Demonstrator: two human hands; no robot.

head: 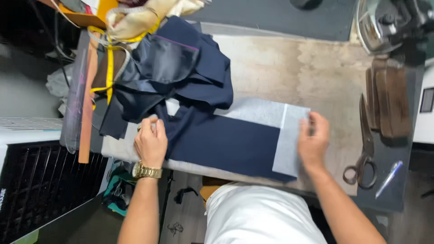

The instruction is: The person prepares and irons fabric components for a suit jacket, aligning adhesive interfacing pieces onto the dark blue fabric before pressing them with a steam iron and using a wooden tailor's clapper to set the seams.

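A navy blue cloth panel lies flat on the worktable, with a strip of grey interlining across its right end. My right hand pinches the right edge of that grey strip. My left hand, with a gold watch on the wrist, presses down on the left end of the navy panel. More navy cloth and shiny dark lining is heaped behind the panel.
Large scissors and a pen lie at the right. Wooden blocks and an iron sit at the far right. A yellow tape measure and a long ruler lie at the left.
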